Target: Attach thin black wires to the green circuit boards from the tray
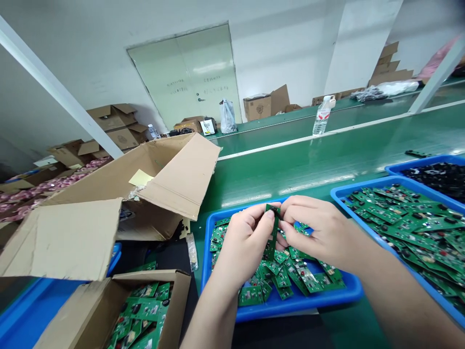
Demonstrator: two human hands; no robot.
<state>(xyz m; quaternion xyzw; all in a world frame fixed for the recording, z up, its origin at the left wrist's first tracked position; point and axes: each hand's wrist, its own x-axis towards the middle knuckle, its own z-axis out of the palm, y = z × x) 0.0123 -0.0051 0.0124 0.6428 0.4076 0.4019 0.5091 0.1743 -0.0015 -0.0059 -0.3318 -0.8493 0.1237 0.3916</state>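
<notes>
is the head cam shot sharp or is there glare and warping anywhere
Head view: ceiling-light glare streaks the green conveyor belt; the wide lens bends the white rail and walls toward the edges; the green circuit board between the left hand and right hand looks sharp, without obvious motion blur.

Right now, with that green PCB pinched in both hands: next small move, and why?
Probably turn the green circuit board to face you: it stands nearly edge-on, pinched between the left hand and the right hand, hiding its face. It sits over the blue plastic tray of loose boards, so a slip lands there.
</notes>
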